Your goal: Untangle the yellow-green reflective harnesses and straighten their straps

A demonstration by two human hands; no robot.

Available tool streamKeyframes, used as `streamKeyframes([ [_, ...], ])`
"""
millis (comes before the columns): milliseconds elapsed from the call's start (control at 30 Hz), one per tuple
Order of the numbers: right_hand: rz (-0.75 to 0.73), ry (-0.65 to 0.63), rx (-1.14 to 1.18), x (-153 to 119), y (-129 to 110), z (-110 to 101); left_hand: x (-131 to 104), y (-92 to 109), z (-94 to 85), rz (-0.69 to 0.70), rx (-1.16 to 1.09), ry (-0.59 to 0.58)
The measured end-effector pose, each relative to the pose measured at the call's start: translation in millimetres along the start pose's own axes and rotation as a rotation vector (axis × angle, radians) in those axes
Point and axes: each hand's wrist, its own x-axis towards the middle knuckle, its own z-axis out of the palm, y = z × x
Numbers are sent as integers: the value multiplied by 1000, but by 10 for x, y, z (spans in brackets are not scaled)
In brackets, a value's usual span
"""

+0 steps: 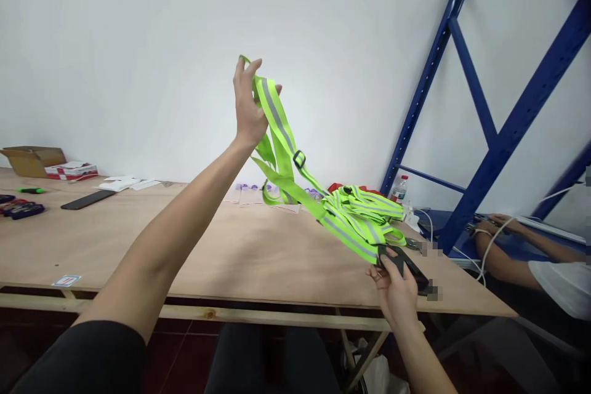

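Note:
My left hand (250,101) is raised in front of the wall, its fingers curled round neon green straps (276,112) with a grey reflective stripe. A black slider buckle (299,159) sits on the hanging strap. Low on the right, my right hand (396,283) pinches the strap's end at a black piece (386,255), just above the table's front part. Between the hands the straps run down to a heap of the same green webbing (364,212) on the table. A dark flat object (415,271) lies beside my right hand, partly hidden by it.
On the wooden table (221,258) are a cardboard box (34,161), a black flat bar (87,199), papers (122,183), tools (23,209) and a bottle (400,188). A blue metal frame (496,148) stands right, near another person's arms (505,252).

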Motion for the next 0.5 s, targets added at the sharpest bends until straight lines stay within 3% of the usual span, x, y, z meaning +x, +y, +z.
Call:
streamKeyframes([
  [100, -11, -1, -83, 155, -59, -54, -102, 131, -92, 56, 64, 54],
  [200, -74, -59, -337, 344, -21, -117, -191, 207, -132, 123, 147, 27],
  [333, -129, -230, -682, 570, 136, -186, -366, 228, -97, 149, 223, -63],
  [500, -107, -475, -1001, 655, 328, -267, -671, 245, -10, 72, 223, -143],
])
